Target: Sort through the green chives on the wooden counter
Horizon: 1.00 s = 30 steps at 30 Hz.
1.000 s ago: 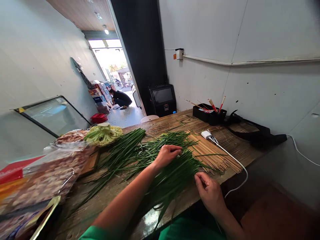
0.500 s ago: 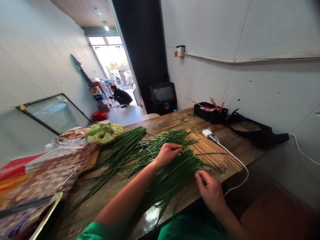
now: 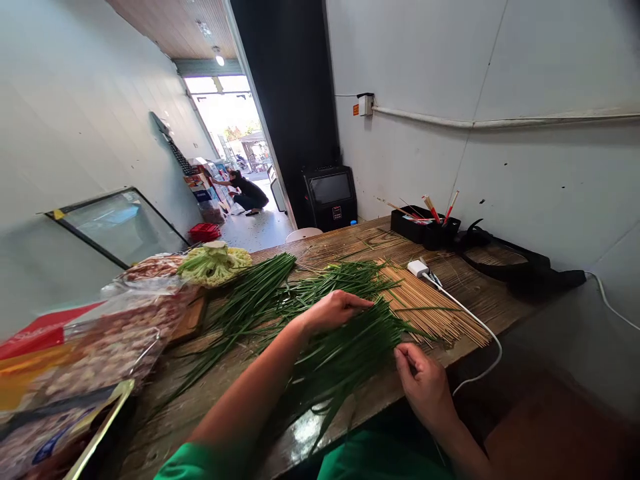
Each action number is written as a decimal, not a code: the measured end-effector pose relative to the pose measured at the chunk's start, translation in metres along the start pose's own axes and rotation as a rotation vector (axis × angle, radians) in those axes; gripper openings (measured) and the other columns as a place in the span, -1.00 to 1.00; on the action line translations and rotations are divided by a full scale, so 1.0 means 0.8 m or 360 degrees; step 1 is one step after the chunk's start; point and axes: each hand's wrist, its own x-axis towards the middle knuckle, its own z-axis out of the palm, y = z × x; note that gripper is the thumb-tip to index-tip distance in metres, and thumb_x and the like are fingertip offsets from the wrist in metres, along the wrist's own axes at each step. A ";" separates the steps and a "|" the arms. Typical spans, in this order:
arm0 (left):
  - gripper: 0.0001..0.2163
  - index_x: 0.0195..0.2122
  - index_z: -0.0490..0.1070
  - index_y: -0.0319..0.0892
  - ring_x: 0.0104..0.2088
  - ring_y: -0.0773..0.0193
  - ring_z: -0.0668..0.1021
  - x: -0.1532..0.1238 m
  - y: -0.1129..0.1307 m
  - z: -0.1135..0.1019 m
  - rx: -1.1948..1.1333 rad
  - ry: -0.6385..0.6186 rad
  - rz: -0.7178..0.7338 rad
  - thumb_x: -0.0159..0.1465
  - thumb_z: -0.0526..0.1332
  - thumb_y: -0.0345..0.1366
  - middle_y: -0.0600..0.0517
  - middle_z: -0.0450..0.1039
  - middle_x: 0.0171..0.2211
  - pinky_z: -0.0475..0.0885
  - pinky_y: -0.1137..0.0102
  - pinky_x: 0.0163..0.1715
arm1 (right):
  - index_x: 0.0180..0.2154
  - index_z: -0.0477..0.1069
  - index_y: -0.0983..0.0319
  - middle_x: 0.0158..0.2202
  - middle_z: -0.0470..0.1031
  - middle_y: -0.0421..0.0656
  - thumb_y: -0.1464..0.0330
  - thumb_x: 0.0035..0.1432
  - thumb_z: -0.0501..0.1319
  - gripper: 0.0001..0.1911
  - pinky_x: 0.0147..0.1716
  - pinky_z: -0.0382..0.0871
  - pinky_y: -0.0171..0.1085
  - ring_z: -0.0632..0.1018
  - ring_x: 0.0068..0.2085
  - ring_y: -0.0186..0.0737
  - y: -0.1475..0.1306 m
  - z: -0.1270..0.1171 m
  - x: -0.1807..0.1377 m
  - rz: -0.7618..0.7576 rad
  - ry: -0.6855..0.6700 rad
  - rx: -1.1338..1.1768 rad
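A spread bunch of green garlic chives lies across the near part of the wooden table. My left hand reaches over it from the left, its fingers closed at the bunch's far edge on some chives. Beside the bunch's right edge, my right hand is closed with thumb and forefinger pinched together; what sits in the pinch is too small to make out. Behind them lie a loose pile of chives and a longer bunch. Thin bamboo skewers are laid side by side to the right.
A cauliflower and bagged meat crowd the left side. On the right are a white charger with its cable, a black holder and a black strap. A person crouches near the doorway.
The view has shifted slightly. My left forefinger now stretches further right along the chives' edge; my right hand stays much the same. The person in the background has an arm stretched toward the boxes.
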 end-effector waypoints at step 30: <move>-0.72 -0.31 0.53 -0.24 -0.40 0.31 0.54 0.012 -0.041 -0.016 -0.0829 0.0781 -0.0509 0.01 0.30 -0.17 -0.02 0.58 -0.39 0.38 0.42 -0.36 | -0.38 0.39 0.23 -0.62 0.37 -0.28 0.20 0.28 0.02 -0.69 -0.59 0.21 -0.40 0.38 -0.62 -0.39 0.003 -0.001 0.004 -0.0027 -0.0034 0.0008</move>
